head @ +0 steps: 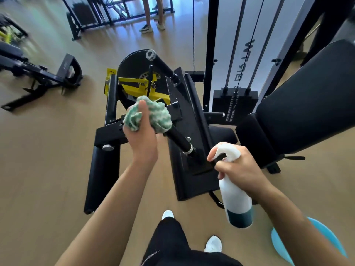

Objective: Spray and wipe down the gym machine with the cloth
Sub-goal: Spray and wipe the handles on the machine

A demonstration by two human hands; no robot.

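A black gym machine (194,116) with yellow parts stands in the middle of the view. My left hand (141,139) grips a bunched green-and-white cloth (153,114) and presses it around the upper end of a black handle bar (178,140) on the machine. My right hand (240,166) holds a white spray bottle (235,200) with dark liquid at its bottom, index finger on the trigger, nozzle pointing left toward the bar's base. A second black handle (159,63) sticks up farther back.
The padded black seat (307,104) and roller lie right of the frame, with the weight stack (234,106) and cables behind. Another black bench (38,75) sits at the left. A person's legs (153,16) stand at the back. A blue disc (307,240) lies on the wooden floor at lower right.
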